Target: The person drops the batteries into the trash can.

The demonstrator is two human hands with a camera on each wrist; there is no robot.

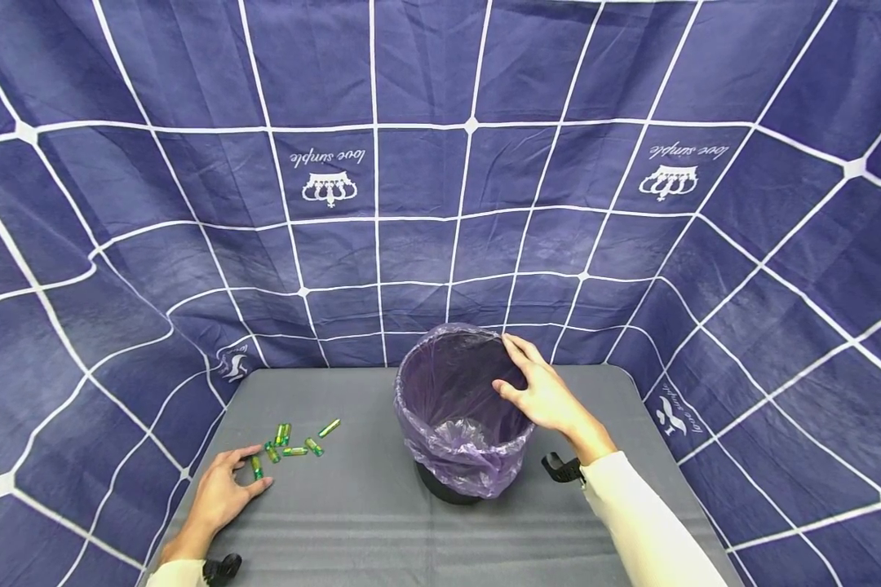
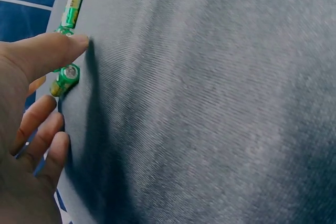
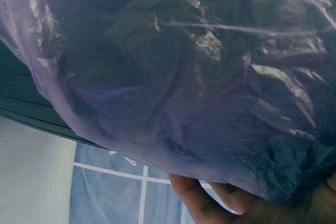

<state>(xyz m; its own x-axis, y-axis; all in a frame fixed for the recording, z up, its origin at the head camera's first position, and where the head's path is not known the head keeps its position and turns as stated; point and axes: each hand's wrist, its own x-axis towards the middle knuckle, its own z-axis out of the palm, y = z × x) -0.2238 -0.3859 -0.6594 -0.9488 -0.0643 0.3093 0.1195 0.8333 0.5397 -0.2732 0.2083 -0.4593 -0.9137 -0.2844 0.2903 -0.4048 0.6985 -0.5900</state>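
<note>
Several green-and-yellow batteries (image 1: 294, 451) lie loosely grouped on the grey tabletop at the left. My left hand (image 1: 220, 493) is low beside the nearest battery (image 1: 257, 467), its thumb and fingers spread to either side of it. In the left wrist view that battery (image 2: 66, 79) shows end-on, below the thumb and apart from its tip. A dark trash bin (image 1: 440, 486) stands right of the middle, lined with a translucent purple bag (image 1: 440, 428) folded over its rim. My right hand (image 1: 546, 397) holds the bin's right rim, thumb on the inner side, fingers (image 3: 191, 198) outside against the bag.
The grey cloth-covered table (image 1: 352, 530) ends at a blue curtain (image 1: 418, 179) with white grid lines, which hangs behind and along both sides. Black straps circle both wrists, below white sleeves (image 1: 646, 518).
</note>
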